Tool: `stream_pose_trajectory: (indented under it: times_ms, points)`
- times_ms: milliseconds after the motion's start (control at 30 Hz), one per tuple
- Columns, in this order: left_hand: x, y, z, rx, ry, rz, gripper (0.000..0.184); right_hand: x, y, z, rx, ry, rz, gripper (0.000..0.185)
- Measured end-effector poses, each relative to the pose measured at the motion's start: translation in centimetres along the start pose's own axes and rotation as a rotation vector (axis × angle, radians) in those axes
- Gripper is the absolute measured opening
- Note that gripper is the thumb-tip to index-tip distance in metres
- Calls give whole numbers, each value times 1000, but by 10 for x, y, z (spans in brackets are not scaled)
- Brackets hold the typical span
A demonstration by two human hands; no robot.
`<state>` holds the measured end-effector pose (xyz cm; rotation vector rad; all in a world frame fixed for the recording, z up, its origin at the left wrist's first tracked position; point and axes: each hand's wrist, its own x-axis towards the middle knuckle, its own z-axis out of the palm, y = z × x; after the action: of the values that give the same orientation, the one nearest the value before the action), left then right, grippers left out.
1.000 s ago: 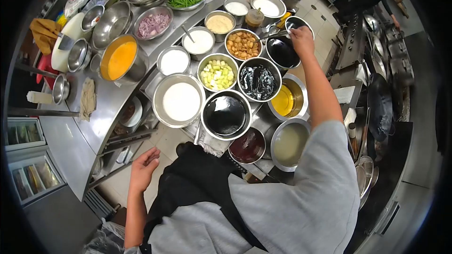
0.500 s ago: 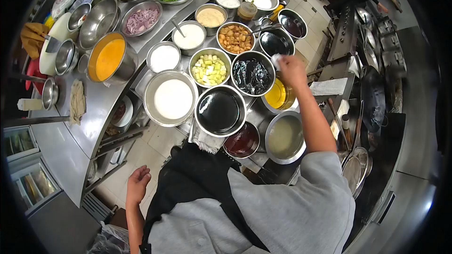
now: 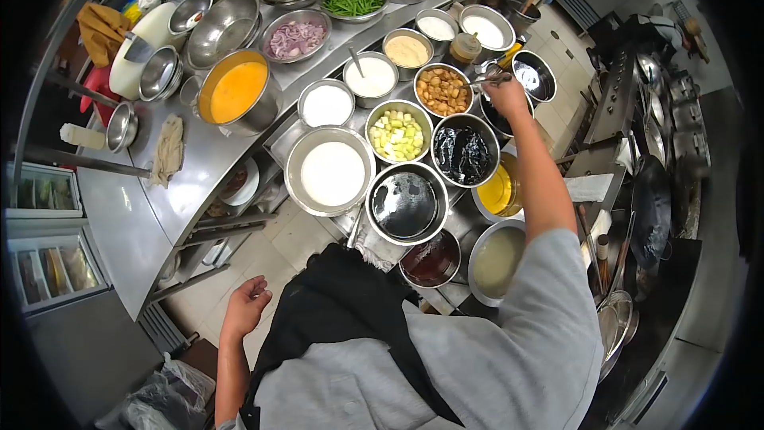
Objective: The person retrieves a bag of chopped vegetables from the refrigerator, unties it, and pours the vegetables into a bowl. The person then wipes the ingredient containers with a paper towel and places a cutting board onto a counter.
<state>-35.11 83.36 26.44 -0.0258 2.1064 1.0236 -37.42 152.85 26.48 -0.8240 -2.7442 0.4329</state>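
My right hand reaches over a pot of dark liquid, its fingers closed at the handle of a metal spoon. The spoon's other end points toward a pot of brown chunks; my hand partly hides the handle. Just below is a pot of glossy black pieces, with yellow oil beside it under my forearm. My left hand hangs low at my side, fingers loosely curled and apart, holding nothing.
Close to my apron stand pots of white liquid, dark liquid, red sauce and cloudy liquid. Chopped pale green vegetable sits mid-group. Left counter: orange liquid, sliced onions. A wok is at right.
My right hand has moved up from beside the black pieces to the spoon handle. A small white thing seen at its fingers no longer shows. The view has shifted, so the pots appear further right.
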Motion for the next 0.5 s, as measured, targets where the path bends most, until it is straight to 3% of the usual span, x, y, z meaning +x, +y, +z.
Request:
stream_pose_trajectory:
  times_ms: [133,267,333,400,500]
  points:
    - [2,-16,3,10,-34,-22,49,-27,0,-10,45,-198,-116,23]
    - [3,-15,0,111,-21,12,48,-64,22,-45,-162,-369,-273,22]
    - [5,-15,-5,100,-24,-1,49,-82,37,-72,-256,-362,-220,22]
    - [5,-20,-11,89,-3,-24,50,-90,65,-93,-101,-93,105,23]
    - [3,-34,-22,123,73,-21,51,-79,127,-86,-17,149,385,26]
